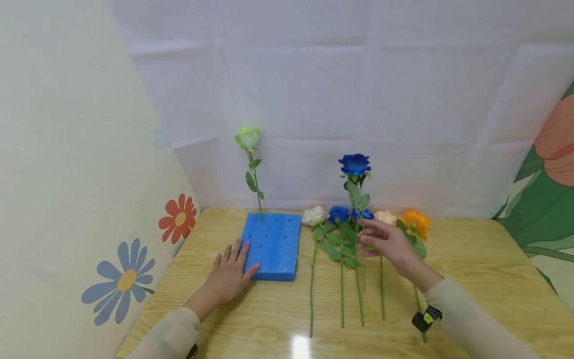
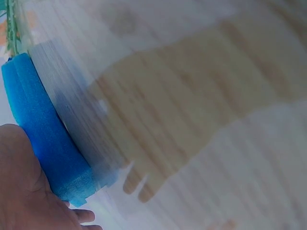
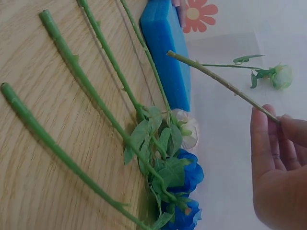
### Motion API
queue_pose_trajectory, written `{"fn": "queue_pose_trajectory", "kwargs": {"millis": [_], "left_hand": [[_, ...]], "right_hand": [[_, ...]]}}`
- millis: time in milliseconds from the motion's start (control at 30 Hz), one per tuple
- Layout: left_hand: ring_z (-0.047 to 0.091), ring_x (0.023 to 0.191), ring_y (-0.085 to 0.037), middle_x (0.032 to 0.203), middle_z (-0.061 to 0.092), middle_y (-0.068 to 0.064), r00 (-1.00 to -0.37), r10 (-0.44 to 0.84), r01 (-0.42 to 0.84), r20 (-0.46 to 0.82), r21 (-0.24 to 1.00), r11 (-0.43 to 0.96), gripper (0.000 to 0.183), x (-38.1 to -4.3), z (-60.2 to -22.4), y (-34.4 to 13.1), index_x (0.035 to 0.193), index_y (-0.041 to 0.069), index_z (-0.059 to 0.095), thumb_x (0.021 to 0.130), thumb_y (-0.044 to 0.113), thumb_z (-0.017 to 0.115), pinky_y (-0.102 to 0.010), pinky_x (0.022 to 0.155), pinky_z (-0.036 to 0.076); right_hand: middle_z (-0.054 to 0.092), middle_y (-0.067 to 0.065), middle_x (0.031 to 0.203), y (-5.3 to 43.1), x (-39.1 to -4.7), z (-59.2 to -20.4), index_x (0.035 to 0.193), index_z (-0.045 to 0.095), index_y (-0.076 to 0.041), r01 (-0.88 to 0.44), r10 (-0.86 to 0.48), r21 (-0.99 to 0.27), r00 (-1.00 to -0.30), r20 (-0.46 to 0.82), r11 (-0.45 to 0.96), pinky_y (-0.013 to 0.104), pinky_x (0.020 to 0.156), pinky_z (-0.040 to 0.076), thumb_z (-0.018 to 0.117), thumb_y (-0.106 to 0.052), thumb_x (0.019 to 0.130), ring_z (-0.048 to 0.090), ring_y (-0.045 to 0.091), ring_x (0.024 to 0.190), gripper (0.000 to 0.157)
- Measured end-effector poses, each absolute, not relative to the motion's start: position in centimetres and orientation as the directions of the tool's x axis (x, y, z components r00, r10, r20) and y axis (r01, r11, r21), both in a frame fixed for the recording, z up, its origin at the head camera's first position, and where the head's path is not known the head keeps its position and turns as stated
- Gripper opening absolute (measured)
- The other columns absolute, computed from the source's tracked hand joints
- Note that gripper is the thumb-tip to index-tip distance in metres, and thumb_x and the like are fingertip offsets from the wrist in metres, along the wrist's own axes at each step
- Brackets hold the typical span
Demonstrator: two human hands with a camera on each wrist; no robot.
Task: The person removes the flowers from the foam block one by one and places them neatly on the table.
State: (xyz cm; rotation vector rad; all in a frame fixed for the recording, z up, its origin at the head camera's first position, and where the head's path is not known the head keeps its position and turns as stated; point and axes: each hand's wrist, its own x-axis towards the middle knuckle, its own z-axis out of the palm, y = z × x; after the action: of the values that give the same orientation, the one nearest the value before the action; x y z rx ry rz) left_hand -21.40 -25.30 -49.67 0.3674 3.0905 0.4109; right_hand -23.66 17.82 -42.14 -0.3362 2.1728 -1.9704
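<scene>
My left hand point(image 1: 229, 275) lies with straight fingers on the left front part of a blue foam block point(image 1: 278, 249), which has several small holes in its top. A pale green-white rose point(image 1: 248, 138) stands upright in the block's back edge. Above the table, my right hand point(image 1: 384, 244) pinches the stem of a dark blue rose point(image 1: 355, 164) between thumb and fingers, bloom up. In the right wrist view the cut lower end of this stem point(image 3: 211, 73) hangs free in the air. Part of the left hand point(image 2: 21, 177) also shows beside the foam in the left wrist view.
Right of the foam lie several roses in a row, stems toward me: a white one point(image 1: 315, 215), two blue ones point(image 1: 338, 214), a peach one point(image 1: 385, 217) and an orange one point(image 1: 415, 223). A white sheet point(image 1: 287, 99) hangs behind the wooden table point(image 1: 475, 279).
</scene>
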Motion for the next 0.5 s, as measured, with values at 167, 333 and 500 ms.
{"fn": "queue_pose_trajectory", "kwargs": {"millis": [167,333,500], "left_hand": [[0.017,0.147,-0.057,0.166,0.014,-0.028,-0.971,0.238,0.237,0.029,0.271,0.933,0.087,-21.1,-49.3,-25.1,0.160,0.001,0.021,0.103,0.066,0.030,-0.075,0.114,0.014],[0.016,0.149,-0.055,0.167,0.013,-0.026,-0.974,0.228,0.223,0.010,0.255,0.941,0.086,-21.1,-49.1,-25.0,0.160,0.001,0.021,0.103,0.065,0.031,-0.073,0.115,0.014],[0.016,0.149,-0.055,0.167,0.012,-0.026,-0.975,0.224,0.217,0.002,0.253,0.943,0.084,-21.0,-48.8,-24.9,0.160,0.001,0.021,0.104,0.062,0.035,-0.073,0.115,0.014]], "right_hand": [[0.067,0.014,0.117,19.1,-22.9,-42.1,0.150,0.043,0.004,-0.050,-0.284,-0.993,-0.959,0.018,0.104,0.042,0.084,0.060,0.066,-0.011,0.099,0.073,0.022,0.099,0.058],[0.068,0.010,0.114,20.3,-22.2,-41.9,0.150,0.042,0.004,-0.045,-0.277,-0.986,-0.961,-0.001,0.158,0.043,0.084,0.060,0.066,-0.012,0.100,0.072,0.022,0.099,0.058],[0.068,0.010,0.114,21.5,-21.5,-42.0,0.150,0.041,0.005,-0.029,-0.264,-0.982,-0.964,-0.022,0.185,0.046,0.085,0.059,0.064,-0.011,0.100,0.072,0.021,0.097,0.057]]}}
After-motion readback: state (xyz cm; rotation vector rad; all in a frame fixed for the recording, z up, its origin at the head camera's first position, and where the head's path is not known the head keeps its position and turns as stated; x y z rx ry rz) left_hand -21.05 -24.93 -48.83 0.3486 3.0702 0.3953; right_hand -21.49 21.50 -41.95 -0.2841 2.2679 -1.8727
